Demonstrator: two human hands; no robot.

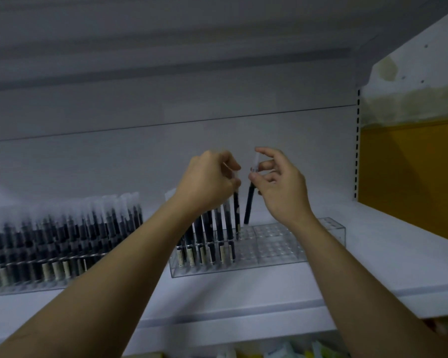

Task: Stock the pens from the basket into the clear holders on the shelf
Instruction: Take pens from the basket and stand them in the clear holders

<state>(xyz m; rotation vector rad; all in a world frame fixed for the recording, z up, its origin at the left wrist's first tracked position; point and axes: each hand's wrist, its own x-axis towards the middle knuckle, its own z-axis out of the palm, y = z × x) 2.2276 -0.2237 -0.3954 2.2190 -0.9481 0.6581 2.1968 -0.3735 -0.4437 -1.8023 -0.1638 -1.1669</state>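
The pale labels on the stocked pens point(219, 244) are too blurred to read. Your left hand point(207, 182) pinches the cap of one dark pen point(236, 210), and your right hand point(279, 187) pinches a second pen point(248, 202). Both hang at 6 o'clock from your fingers, tips at the clear holder point(282, 244). A full holder point(49, 254) stands at 9 o'clock on the shelf point(373, 254).

Dim bluish light, soft blur, wide-angle bending

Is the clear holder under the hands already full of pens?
No: the clear holder has pens only in its left part, while the holes in its right part stand empty.
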